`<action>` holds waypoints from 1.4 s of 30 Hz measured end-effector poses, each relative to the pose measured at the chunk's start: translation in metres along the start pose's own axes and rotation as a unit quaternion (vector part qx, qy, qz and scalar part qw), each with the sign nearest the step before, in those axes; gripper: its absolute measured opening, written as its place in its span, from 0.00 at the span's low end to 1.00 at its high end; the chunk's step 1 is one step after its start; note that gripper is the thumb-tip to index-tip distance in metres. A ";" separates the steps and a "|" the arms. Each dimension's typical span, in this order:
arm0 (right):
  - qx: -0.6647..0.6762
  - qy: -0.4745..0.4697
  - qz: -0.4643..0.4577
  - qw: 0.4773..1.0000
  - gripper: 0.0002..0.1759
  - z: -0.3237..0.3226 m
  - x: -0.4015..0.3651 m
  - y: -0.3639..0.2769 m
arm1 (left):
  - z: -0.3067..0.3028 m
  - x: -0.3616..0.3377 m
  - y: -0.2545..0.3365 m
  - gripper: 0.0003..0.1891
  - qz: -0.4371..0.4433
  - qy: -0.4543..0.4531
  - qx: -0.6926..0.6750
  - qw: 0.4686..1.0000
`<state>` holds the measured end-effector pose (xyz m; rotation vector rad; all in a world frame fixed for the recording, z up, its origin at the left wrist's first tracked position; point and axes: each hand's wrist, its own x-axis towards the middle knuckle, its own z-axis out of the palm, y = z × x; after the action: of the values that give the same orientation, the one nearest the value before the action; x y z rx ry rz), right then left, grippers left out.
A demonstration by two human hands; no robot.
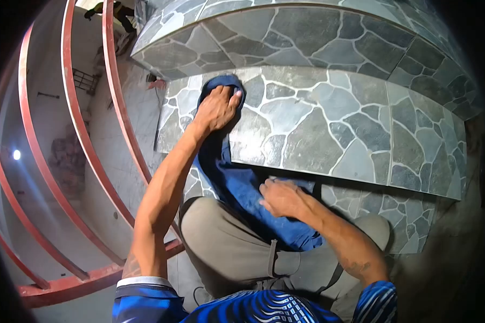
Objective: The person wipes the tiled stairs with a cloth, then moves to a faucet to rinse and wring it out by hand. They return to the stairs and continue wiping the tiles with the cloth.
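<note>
A long dark-blue cloth (242,185) runs from the stone-patterned step (307,124) down over its front edge to my lap. My left hand (219,109) presses the bunched upper end of the cloth onto the left part of the step, its fingers bent into the fabric. Lower down, between my knees, my right hand (285,199) has its fingers curled on the cloth's other part. Folds hide some of the fingertips of both hands.
Curved red metal railing bars (83,124) rise on the left. A higher step riser (296,40) stands behind the tread, and a lower step (361,207) lies beneath it. Below the railing is a grey floor (99,177). Part of another person (123,16) shows at top left.
</note>
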<state>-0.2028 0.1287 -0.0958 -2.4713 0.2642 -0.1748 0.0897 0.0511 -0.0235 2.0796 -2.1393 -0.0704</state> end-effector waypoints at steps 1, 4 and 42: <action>-0.014 -0.007 -0.001 1.000 0.11 0.004 -0.002 -0.006 | -0.006 -0.016 0.006 0.17 0.002 -0.017 0.016 1.000; -0.058 -0.021 0.011 0.998 0.12 0.000 -0.004 -0.003 | -0.021 -0.065 0.032 0.22 0.021 -0.027 0.041 0.999; 0.078 0.424 -0.085 0.898 0.09 -0.116 0.003 -0.001 | 0.025 0.037 0.075 0.26 -0.118 0.046 0.059 0.990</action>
<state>-0.2213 0.0608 -0.0034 -2.1105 0.3701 -1.3020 0.0108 0.0148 -0.0343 2.3438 -1.8793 0.1260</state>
